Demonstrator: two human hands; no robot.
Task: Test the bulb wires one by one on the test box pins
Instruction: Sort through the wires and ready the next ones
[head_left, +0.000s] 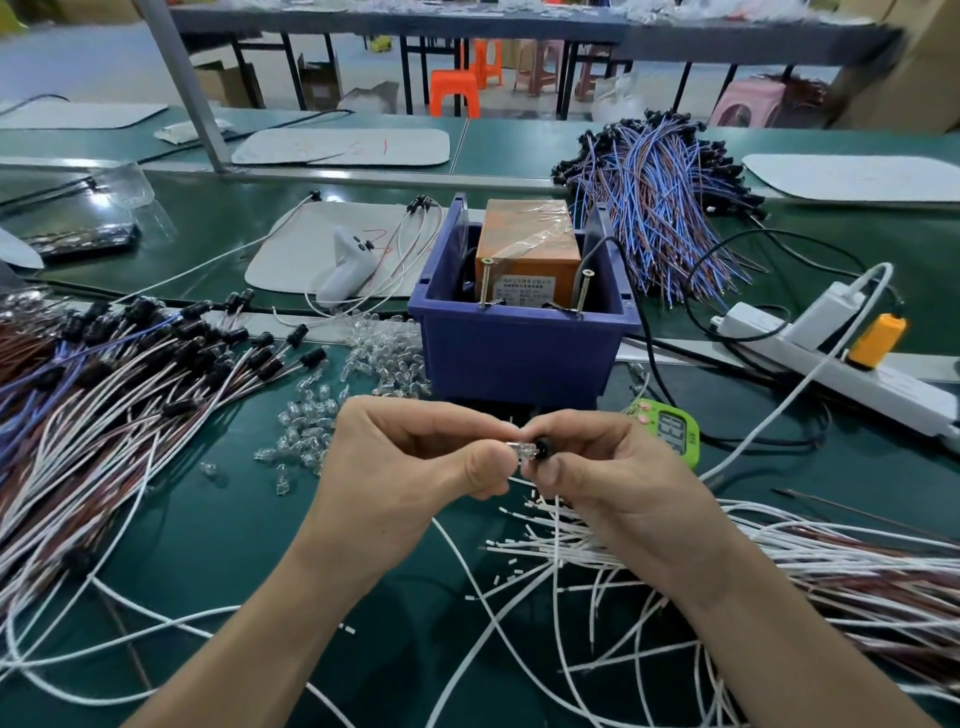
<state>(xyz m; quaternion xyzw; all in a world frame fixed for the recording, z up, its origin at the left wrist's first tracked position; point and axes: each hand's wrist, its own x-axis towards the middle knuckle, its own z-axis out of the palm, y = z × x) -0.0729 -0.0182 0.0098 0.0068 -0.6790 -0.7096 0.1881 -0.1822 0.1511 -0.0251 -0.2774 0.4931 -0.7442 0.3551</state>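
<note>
Bulb wire (521, 450) is held just in front of the blue bin (519, 348), above the green worktop (234, 519). The left hand (415, 467) pinches its clear bulb end and the right hand (613, 478) pinches the black socket (543, 449), with the fingertips of both hands nearly touching. Which white lead under the right hand belongs to it I cannot tell. The orange test box (524, 244) sits inside the bin. Two screw pins (485, 283) stand upright at the bin's front edge, apart from the hands. Loose clear bulbs (317, 421) lie left of the bin, with wire bundles (104, 395) spread beside them. A green timer (675, 431) lies just beyond the right hand.
</note>
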